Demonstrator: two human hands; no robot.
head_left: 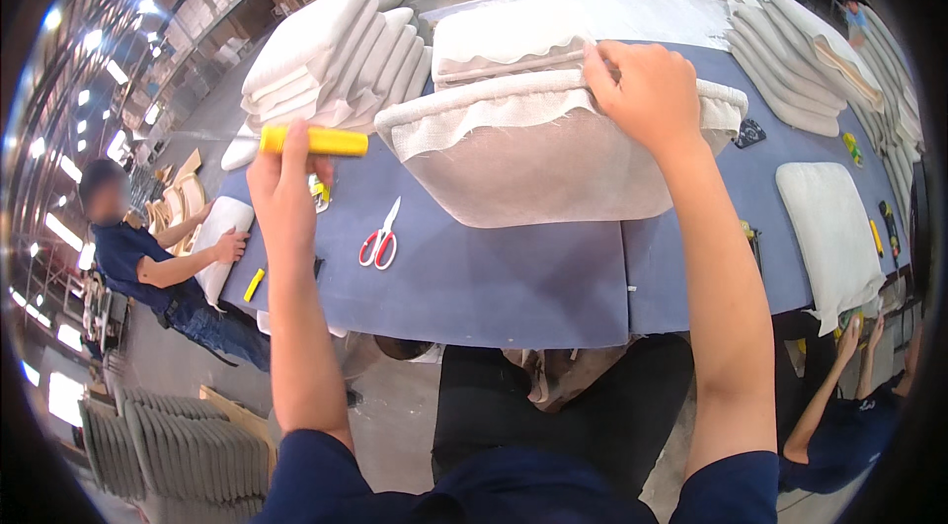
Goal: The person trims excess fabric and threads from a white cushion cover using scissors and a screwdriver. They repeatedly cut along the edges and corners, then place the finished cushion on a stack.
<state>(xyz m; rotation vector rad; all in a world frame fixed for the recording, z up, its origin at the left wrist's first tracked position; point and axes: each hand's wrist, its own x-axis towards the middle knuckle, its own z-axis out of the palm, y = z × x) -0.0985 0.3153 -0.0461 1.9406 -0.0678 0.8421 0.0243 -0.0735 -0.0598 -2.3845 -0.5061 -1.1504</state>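
Note:
My left hand (pixel 286 173) is raised over the left part of the table, closed around a yellow stick-shaped tool (pixel 326 141); a working tip cannot be made out. My right hand (pixel 642 89) pinches the upper edge of a light grey upholstered chair pad (pixel 553 168). The pad is tilted up on the table, its underside toward me, with a frayed fabric edge hanging along the top. Behind it lie more white pads (pixel 504 35). Scissors (pixel 380 236) with red and white handles lie between my arms, in front of the pad.
Stacked pads stand at the back left (pixel 326 60) and back right (pixel 790 60) of the blue-grey table (pixel 513 277). A single pad (pixel 829 228) lies at the right, near small tools. A co-worker (pixel 148 247) handles a pad at the left; another person's hands (pixel 859 331) show at the right.

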